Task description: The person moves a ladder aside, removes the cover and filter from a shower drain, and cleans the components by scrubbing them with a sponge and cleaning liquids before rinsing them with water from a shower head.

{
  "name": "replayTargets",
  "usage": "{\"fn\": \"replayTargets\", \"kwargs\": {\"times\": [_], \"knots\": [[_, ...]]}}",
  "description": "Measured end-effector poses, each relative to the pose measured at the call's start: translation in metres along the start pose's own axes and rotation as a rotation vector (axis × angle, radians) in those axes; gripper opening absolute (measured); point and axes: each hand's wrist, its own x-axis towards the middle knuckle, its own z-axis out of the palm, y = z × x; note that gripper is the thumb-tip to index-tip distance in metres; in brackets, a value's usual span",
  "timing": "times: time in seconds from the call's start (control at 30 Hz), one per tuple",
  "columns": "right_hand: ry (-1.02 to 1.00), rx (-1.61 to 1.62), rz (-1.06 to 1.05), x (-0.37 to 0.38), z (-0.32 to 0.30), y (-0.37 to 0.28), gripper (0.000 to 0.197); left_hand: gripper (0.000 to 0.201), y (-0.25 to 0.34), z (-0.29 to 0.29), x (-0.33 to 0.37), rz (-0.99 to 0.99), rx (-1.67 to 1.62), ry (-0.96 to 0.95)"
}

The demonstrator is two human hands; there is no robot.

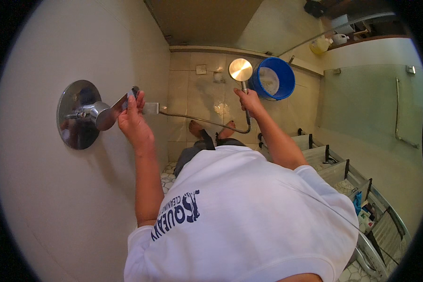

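Chrome in the left hand (135, 123), gripped at the free end of the lever (110, 116) between thumb and fingers; at nine o'clock from that grip, a round plate (74, 128) on the pale wall (28, 155); at two o'clock, just beside the fingers, a squarish silver bracket (151, 108), and from it a thin metal hose (202, 118) sagging across to the right hand (250, 102); there, grasping the handle of the shower head (241, 69), fingers wrapped round; round disc upward, just short of twelve o'clock from the knuckles; between one and two o'clock, near the disc, a blue bucket (286, 81) with pale contents, too unclear to name; at seven to eight o'clock, bare feet (227, 130) on tiles (199, 96); at four o'clock, a ladder (316, 154); farther out, at two o'clock, a yellow jug (319, 46); at three o'clock, frosted glass (362, 101).
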Motion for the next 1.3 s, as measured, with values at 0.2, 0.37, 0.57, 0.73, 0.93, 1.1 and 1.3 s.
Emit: {"fn": "replayTargets", "kwargs": {"times": [0.2,0.37,0.57,0.73,0.93,1.1,1.3], "knots": [[0.033,0.056,0.069,0.033,0.001,-0.001,0.035,0.02,0.002,-0.002,0.003,-0.006,0.024,-0.01],[0.007,0.195,0.118,0.05,0.008,-0.001,0.029,0.024,0.001,-0.008,0.005,0.003,0.137,-0.03],[0.093,0.177,0.08,0.072,0.016,-0.002,0.033,0.027,0.0,-0.017,0.005,0.003,0.251,-0.094],[0.109,0.262,0.122,0.074,0.016,-0.004,0.029,0.03,0.001,-0.024,0.005,0.015,0.283,-0.118],[0.164,0.263,0.152,0.065,0.019,-0.001,0.025,0.032,0.002,-0.029,0.008,0.052,0.304,-0.144],[0.152,0.272,0.177,0.054,0.024,0.014,0.025,0.031,-0.003,-0.034,0.007,0.082,0.283,-0.15],[0.155,0.243,0.106,0.046,0.021,0.01,0.025,0.033,0.002,-0.028,0.001,0.09,0.315,-0.197]]}}
